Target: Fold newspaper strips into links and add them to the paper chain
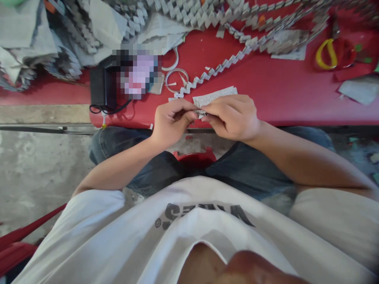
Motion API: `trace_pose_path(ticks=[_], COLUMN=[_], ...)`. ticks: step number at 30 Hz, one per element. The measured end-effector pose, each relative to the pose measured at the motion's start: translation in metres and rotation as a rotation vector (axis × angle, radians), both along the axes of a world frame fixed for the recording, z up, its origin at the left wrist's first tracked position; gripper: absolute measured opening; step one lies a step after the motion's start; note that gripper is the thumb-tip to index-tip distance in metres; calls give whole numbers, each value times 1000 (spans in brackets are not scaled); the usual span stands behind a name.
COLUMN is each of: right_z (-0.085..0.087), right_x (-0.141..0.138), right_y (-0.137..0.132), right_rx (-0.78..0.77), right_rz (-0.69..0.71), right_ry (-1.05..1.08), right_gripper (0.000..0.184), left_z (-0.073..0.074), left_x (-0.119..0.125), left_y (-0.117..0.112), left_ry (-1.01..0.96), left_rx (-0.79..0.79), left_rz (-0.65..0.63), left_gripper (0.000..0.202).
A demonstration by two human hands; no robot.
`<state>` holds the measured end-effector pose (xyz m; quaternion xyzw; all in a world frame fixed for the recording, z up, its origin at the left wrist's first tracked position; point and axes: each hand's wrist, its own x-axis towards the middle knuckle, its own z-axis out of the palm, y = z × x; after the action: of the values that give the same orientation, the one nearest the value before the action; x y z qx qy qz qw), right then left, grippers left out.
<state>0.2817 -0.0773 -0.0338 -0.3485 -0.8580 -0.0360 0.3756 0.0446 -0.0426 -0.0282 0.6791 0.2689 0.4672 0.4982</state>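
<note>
Between my two hands, just over the front edge of the red table, is a small folded strip of printed paper (200,113). My left hand (171,120) pinches its left end between thumb and forefinger. At the other end, the thumb and fingers of my right hand (232,116) are closed on the same strip. Right behind the hands lie flat printed paper strips (214,96). A zigzag chain of folded paper (211,73) runs from near my left hand up to the right.
A red table (284,90) carries a black adapter box (102,87), a blurred-out phone-like object (137,75), a coiled white cable (177,79) and yellow-handled scissors (325,55). More folded chains (189,12) and loose paper sheets (25,27) pile up along the back and left.
</note>
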Motion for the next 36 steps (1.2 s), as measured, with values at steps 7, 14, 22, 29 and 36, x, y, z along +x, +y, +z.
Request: trace_pose_path(ticks=[7,14,22,29,36], right_z=[13,8,15,16,14], right_x=[-7,-10,-10,-10,-7], right_y=[-3,-6,-9,-5,-3], right_rx=[101,115,119,212,201], right_rz=[33,-15,-113,-144,-106], right_ry=[96,43,-147,-253,-260], right_gripper=[9,11,23,31,43], left_z=[1,-5,-12,-11,-1], left_x=[-2,-5,-13,-14,-13], left_y=[-2,-4,-9,-9,-9], left_ry=[132,186,382,411,464], left_rx=[468,623,474,512,589], left_rz=[129,126,88,49,55], left_gripper=[15,30,35,38,35])
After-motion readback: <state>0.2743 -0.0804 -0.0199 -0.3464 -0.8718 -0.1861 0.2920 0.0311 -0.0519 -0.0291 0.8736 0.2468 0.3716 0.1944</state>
